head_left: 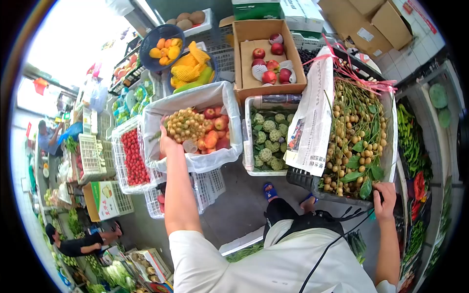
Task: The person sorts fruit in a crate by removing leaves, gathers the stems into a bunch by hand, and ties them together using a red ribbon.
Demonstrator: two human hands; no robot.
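My left hand [171, 144] reaches over a white-lined crate [229, 161] and is closed on the stem end of a bunch of longans [185, 124]. The bunch lies over the left part of that crate, beside red apples and peach-like fruit [215, 132]. My right hand [385, 200] is at the near right corner of a crate of longans [354, 139], its fingers curled over the rim. Long stems and green leaves show among those longans. A printed newspaper sheet [312, 122] hangs over the crate's left side.
Custard apples [268, 139] fill a crate between the two. Behind stands a cardboard box [244, 56] of red apples. Small red fruit [134, 156] sits in a basket at left. Green peppers [410, 141] line the right side. Two other people are at far left.
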